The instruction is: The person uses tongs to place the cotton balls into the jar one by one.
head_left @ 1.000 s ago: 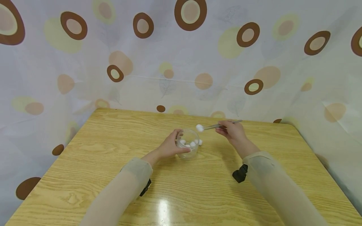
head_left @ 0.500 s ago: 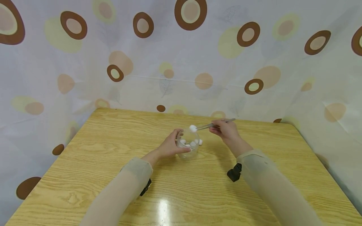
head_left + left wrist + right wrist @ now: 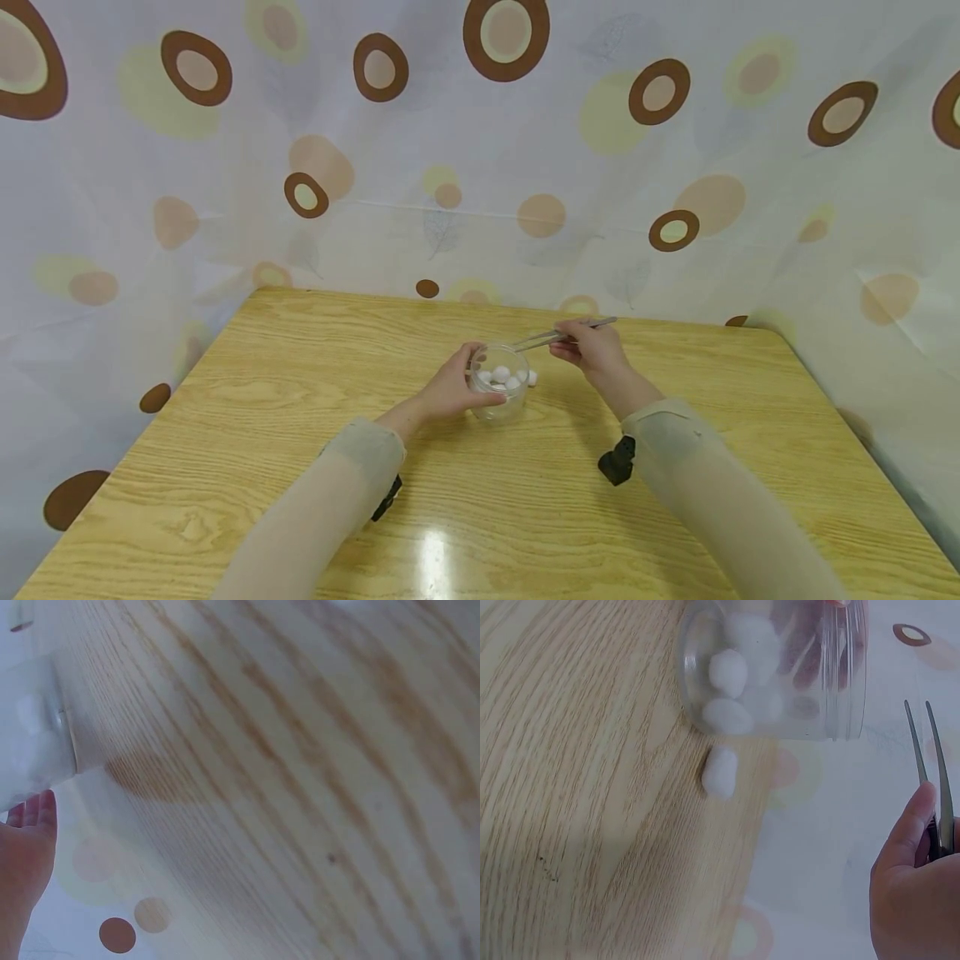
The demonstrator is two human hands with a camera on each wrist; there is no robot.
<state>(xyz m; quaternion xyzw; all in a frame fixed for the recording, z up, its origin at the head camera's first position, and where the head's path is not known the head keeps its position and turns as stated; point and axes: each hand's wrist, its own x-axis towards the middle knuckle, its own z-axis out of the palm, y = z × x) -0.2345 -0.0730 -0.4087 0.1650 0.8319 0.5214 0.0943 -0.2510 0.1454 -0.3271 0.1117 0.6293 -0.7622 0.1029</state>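
Observation:
My left hand (image 3: 452, 387) grips a clear jar (image 3: 501, 408) from its left side, thumb across the front. Several white cotton balls (image 3: 728, 673) lie inside the jar. Between thumb and fingers, my right hand (image 3: 592, 350) holds metal tweezers (image 3: 941, 765) just right of the jar's rim. The tweezers' tips stand apart with nothing between them, close over the rim in the head view. One more cotton ball (image 3: 720, 772) lies on the table outside the jar, at its right. In the left wrist view the left hand (image 3: 28, 855) shows only partly at the edge, beside the jar.
The wooden table (image 3: 315, 358) has a back edge not far behind the jar. A patterned curtain (image 3: 480, 167) with brown and yellow spots hangs behind it and along both sides. Black wrist cameras (image 3: 617, 461) sit under the sleeves.
The right hand has moved left with the tweezers. The cotton ball they held has been let go and now lies in the jar. The left hand and jar have stayed put.

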